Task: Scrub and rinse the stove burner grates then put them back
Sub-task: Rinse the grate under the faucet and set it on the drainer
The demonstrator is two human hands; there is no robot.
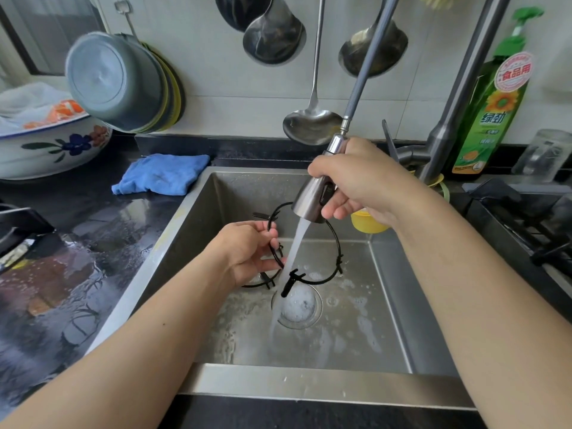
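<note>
One black burner grate was plainly in view, a wire ring with short prongs, held on edge over the steel sink with its ring facing the camera; one prong at its 6 o'clock pointed down toward the drain. Dark prongs of what might have been a second grate showed under the left hand, too hidden to count for certain. The left hand pinched the ring's rim at its 9 o'clock, fingers curled around the wire. The right hand was clenched around one pull-out sprayer head, whose nozzle pointed toward 7 o'clock and poured one stream of water across the ring onto the foamy drain. Three ladles hung on the tiled wall at 12 o'clock. One blue cloth lay at the sink's 10 o'clock. One green detergent bottle stood at 2 o'clock, its label reading "绿劲" and its round sticker "食品用". One yellow cup sat just under the right hand.
</note>
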